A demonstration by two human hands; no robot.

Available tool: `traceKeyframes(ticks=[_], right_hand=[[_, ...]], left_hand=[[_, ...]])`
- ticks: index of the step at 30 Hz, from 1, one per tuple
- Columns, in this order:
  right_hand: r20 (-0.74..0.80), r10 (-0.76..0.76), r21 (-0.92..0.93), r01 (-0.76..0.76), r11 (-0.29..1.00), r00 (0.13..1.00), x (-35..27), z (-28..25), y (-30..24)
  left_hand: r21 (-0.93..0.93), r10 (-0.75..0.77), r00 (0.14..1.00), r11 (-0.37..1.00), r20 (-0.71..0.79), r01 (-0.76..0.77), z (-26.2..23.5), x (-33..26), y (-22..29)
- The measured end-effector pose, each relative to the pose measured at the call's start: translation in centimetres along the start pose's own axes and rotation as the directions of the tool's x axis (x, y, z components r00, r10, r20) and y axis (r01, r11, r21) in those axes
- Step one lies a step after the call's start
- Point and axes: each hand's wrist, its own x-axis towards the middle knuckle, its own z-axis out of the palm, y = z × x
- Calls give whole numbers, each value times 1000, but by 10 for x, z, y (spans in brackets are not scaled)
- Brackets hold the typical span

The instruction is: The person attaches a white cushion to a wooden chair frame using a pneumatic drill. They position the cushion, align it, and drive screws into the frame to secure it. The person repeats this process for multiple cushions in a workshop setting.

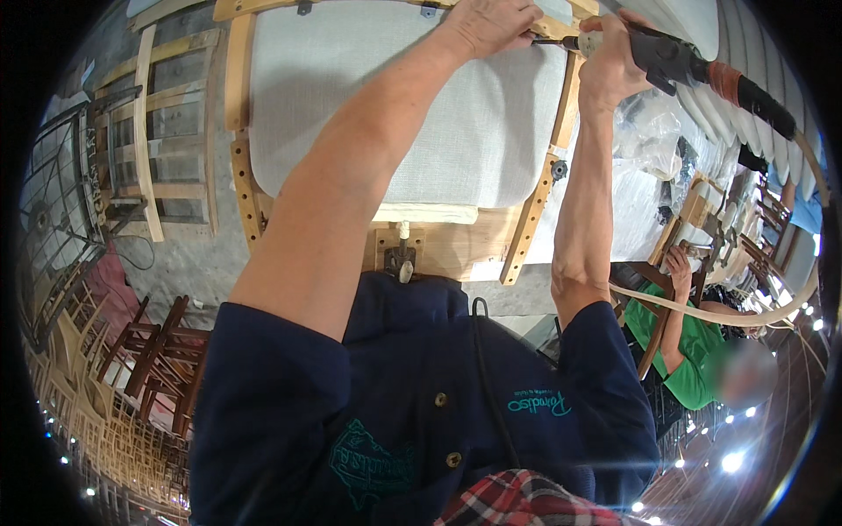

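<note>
My right hand is wrapped round a dark power screwdriver, held nearly level with its bit pointing left. A dark-taped rear end joins a pale hose. My left hand is closed at the bit's tip, over the panel's far right corner; whatever its fingers pinch is too small and hidden to tell. Below both hands lies a light grey upholstered panel, framed by a wooden jig with drilled side bars. A toggle clamp stands at the jig's near edge, close to my body.
Wooden frames and a black metal rack stand at left. Grey padded panels are stacked at far right, beside clear plastic wrap. A co-worker in green handles a wooden chair part at right. The hose loops there.
</note>
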Motion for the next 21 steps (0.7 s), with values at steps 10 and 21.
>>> traceKeyframes(ticks=[10, 21], right_hand=[[109, -305, -146, 319, 937, 946, 19, -13, 22], [309, -604, -509, 664, 547, 735, -22, -49, -26]], left_hand=[[-18, 9, 1000, 1000, 11, -9, 2, 3, -1], [17, -10, 998, 1000, 64, 9, -2, -7, -1]])
